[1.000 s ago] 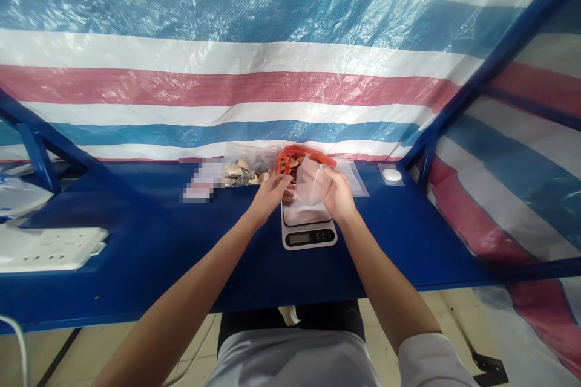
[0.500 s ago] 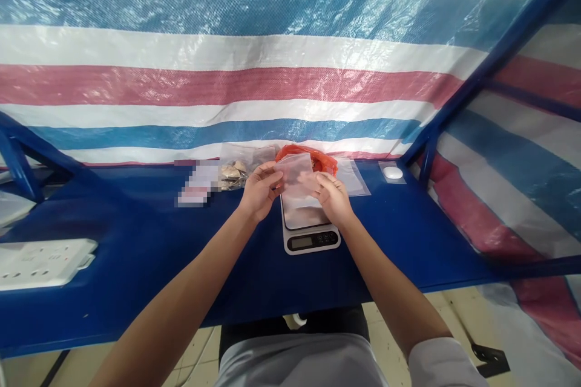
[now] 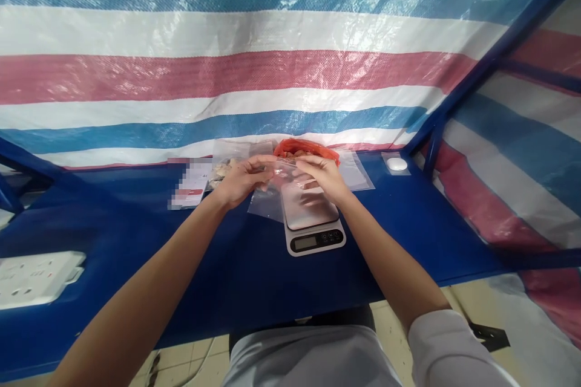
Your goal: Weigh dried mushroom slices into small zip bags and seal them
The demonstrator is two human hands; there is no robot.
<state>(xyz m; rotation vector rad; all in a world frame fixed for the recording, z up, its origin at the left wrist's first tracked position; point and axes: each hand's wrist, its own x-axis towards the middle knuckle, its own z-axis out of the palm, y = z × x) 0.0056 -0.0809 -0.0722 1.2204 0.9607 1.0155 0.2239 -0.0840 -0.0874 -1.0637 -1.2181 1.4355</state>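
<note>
A clear plastic bag (image 3: 267,204) hangs between my hands over the left side of a white digital kitchen scale (image 3: 313,211). My left hand (image 3: 242,181) pinches one end of its top edge between thumb and fingers. At the other end, my right hand (image 3: 323,176) holds the edge with its fingertips, above the scale's plate. Just behind the hands lies an open red plastic bag (image 3: 308,146) with brown pieces inside. Beside my left hand is a clear bag of pale, dried-looking chunks (image 3: 218,170), partly covered by that hand.
A printed card (image 3: 196,182), partly blurred out, lies left of the chunks. Flat clear bags (image 3: 358,170) rest to the right, and farther right a white oval object (image 3: 397,164) sits on clear plastic. A white power strip (image 3: 40,278) occupies the left. Striped sheeting (image 3: 254,72) hangs behind the blue table.
The plastic bag has been lowered and shifted left, its lower part now hanging beside the scale. My left hand has moved left, and my hands are farther apart.
</note>
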